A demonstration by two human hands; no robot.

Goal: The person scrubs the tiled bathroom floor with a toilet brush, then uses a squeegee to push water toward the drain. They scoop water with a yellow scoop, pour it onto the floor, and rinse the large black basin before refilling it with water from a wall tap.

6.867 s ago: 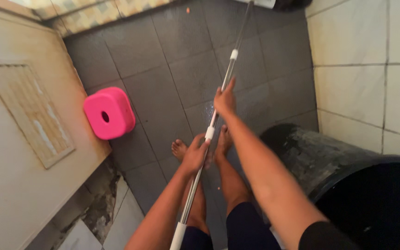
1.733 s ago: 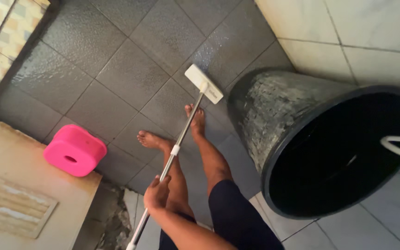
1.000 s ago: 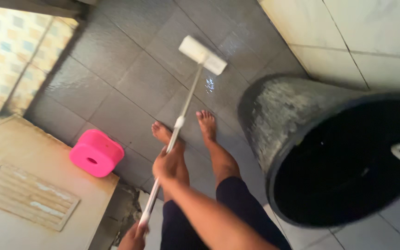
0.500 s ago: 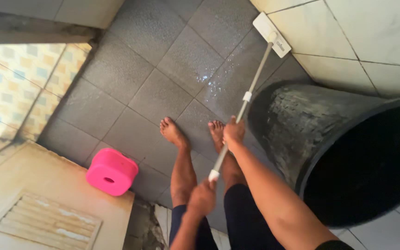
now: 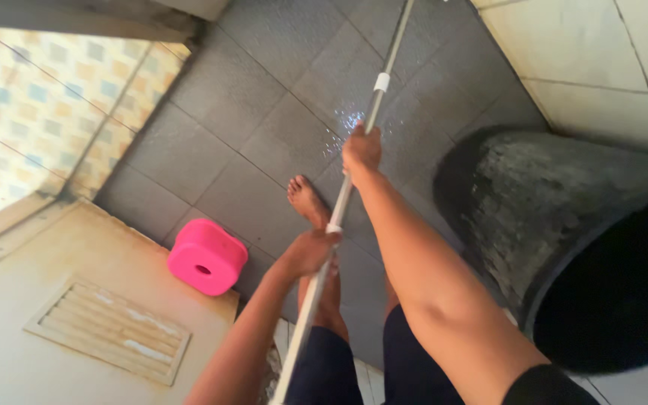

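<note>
Both hands grip mop pole (image 5: 350, 180) over wet grey floor (image 5: 264, 90): right hand (image 5: 362, 150) high, left hand (image 5: 310, 251) lower; mop head out of view. Risk: bare foot (image 5: 307, 199) slipping on wet tiles, or pole striking black barrel (image 5: 564, 217).

One view only, from the head, tipped steeply down past the person's own arms and legs to the dark tiled floor (image 5: 211, 97). It sits close over the hands, with the pink stool (image 5: 207, 257) just left of the legs and the black barrel (image 5: 564, 225) filling the right side, its rim cut by the frame.
</note>
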